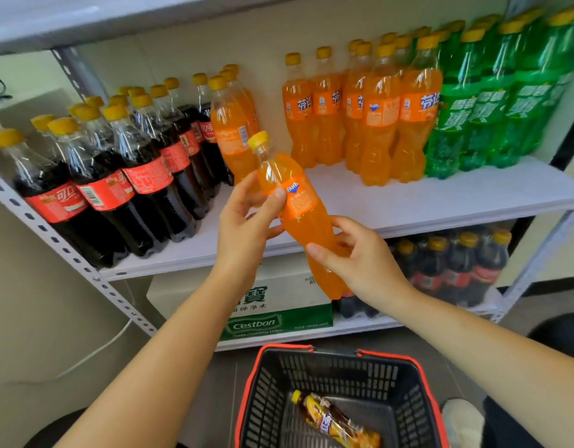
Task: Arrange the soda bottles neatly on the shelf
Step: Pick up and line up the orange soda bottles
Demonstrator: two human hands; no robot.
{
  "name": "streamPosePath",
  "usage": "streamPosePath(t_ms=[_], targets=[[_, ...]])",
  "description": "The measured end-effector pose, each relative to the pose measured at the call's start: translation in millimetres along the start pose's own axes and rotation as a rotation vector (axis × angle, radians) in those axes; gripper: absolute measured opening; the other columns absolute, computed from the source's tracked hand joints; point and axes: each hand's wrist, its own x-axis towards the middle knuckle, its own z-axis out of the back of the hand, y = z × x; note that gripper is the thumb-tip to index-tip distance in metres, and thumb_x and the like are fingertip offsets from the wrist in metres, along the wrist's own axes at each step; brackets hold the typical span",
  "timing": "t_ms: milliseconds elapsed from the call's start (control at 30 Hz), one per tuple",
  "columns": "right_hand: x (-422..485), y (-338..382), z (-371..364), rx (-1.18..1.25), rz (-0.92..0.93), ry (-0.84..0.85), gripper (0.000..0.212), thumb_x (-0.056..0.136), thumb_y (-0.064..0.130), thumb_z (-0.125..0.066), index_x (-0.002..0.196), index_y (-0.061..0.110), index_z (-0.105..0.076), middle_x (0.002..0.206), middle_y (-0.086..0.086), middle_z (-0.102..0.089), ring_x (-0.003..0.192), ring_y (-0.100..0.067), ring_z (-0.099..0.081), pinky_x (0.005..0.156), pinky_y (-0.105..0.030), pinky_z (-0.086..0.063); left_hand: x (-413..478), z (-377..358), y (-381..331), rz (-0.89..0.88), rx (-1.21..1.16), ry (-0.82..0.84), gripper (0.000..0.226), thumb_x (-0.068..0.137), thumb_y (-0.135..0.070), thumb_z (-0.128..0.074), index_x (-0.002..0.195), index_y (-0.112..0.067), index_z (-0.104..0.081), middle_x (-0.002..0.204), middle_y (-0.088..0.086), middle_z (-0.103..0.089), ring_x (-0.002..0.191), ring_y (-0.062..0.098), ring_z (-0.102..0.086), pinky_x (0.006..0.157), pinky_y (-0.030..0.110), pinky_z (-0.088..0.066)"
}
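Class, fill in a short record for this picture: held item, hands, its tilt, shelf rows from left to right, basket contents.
Held item: orange Fanta bottle, yellow cap
Hands: left hand grips its upper body; right hand grips its lower body
Tilt: cap leans up and left
On shelf: cola bottles, orange soda bottles, green soda bottles
In basket: one dark drink bottle, lying flat

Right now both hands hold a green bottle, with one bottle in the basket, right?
No: the head view shows the held bottle is orange, not green; left hand and right hand grip it; a second bottle lies in the basket.
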Motion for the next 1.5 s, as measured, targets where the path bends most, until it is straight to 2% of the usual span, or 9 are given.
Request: streamPosePath(t_ms=[233, 333, 500, 700, 867, 1100, 1200, 1300, 1500], targets=[[-3, -3, 1, -0.193, 0.042, -0.053, 0.054, 0.081, 0.057, -0.074, 0.126, 0.039, -0.051, 0.101, 0.013, -0.069, 0.093, -0.010, -0.067, 0.084, -0.043, -0.057, -6, -6, 11, -0.198, 0.159, 0.058, 0.077, 0.083, -0.019, -0.084, 0.149, -0.021, -0.045, 0.129, 0.003, -0.065, 0.108, 0.012, -0.068, 0.079, 0.021, -0.057], [-6, -5, -2, -0.242, 0.070, -0.073, 0.055, 0.077, 0.061, -0.075, 0.122, 0.045, -0.047, 0.096, 0.024, -0.061, 0.090, -0.002, -0.062, 0.076, -0.030, -0.055, -10, -10, 14, -0.188, 0.181, 0.002, 0.092, 0.075, -0.026, -0.091, 0.150, -0.025, -0.039, 0.132, -0.004, -0.060, 0.111, 0.009, -0.066, 0.080, 0.021, -0.058], [-5, -6, -5, -0.257, 0.076, -0.075, 0.057, 0.078, 0.061, -0.074, 0.125, 0.042, -0.049, 0.097, 0.027, -0.059, 0.089, 0.005, -0.059, 0.072, -0.018, -0.047, -8, -10, 11, -0.103, 0.040, -0.072, 0.057, 0.088, -0.019, -0.080, 0.138, -0.028, -0.052, 0.122, 0.000, -0.067, 0.104, 0.015, -0.071, 0.081, 0.036, -0.063], [-2, -3, -1, -0.055, 0.003, 0.011, 0.049, 0.084, 0.049, -0.076, 0.127, 0.037, -0.055, 0.108, 0.004, -0.069, 0.097, -0.014, -0.066, 0.083, -0.037, -0.056, -3, -4, 8, -0.009, -0.006, -0.056, 0.042, 0.097, -0.037, -0.065, 0.134, -0.017, -0.060, 0.118, 0.007, -0.071, 0.099, 0.015, -0.072, 0.077, 0.031, -0.060], [2, 6, 6, 0.310, -0.108, 0.211, 0.036, 0.087, 0.040, -0.064, 0.122, 0.033, -0.062, 0.114, 0.007, -0.075, 0.104, -0.008, -0.071, 0.080, -0.021, -0.057, 3, 5, 5, 0.010, -0.004, 0.107, 0.047, 0.095, -0.041, -0.066, 0.134, -0.014, -0.062, 0.122, 0.008, -0.071, 0.106, 0.019, -0.070, 0.087, 0.035, -0.058], [7, 10, 13, 0.441, -0.260, 0.459, 0.044, 0.089, 0.040, -0.056, 0.131, 0.026, -0.060, 0.119, 0.004, -0.073, 0.110, -0.015, -0.068, 0.085, -0.028, -0.057, 2, 6, -1, -0.008, -0.127, 0.207, 0.041, 0.090, -0.023, -0.068, 0.128, -0.011, -0.059, 0.106, 0.001, -0.075, 0.093, 0.016, -0.073, 0.074, 0.029, -0.058], [10, 10, 9, 0.380, -0.190, 0.314, 0.051, 0.084, 0.037, -0.066, 0.131, 0.019, -0.060, 0.122, -0.006, -0.072, 0.113, -0.020, -0.069, 0.097, -0.036, -0.055, -3, 1, -3, -0.061, -0.091, 0.086, 0.059, 0.081, -0.023, -0.084, 0.132, -0.009, -0.058, 0.109, 0.008, -0.077, 0.097, 0.023, -0.075, 0.078, 0.032, -0.060], [9, 9, 0, 0.304, -0.111, 0.161, 0.061, 0.073, 0.042, -0.077, 0.127, 0.021, -0.057, 0.115, -0.005, -0.072, 0.103, -0.016, -0.072, 0.089, -0.031, -0.059, -6, -5, -1, -0.106, -0.066, -0.007, 0.072, 0.070, -0.027, -0.086, 0.133, -0.013, -0.054, 0.108, 0.007, -0.076, 0.094, 0.023, -0.075, 0.077, 0.035, -0.062], [11, 6, -5, 0.386, -0.106, 0.091, 0.045, 0.079, 0.042, -0.071, 0.118, 0.022, -0.061, 0.103, -0.004, -0.077, 0.095, -0.017, -0.074, 0.078, -0.024, -0.060, -5, -10, -3, -0.098, -0.015, 0.014, 0.058, 0.082, -0.043, -0.073, 0.134, -0.022, -0.061, 0.105, 0.005, -0.075, 0.087, 0.013, -0.075, 0.069, 0.025, -0.058]])
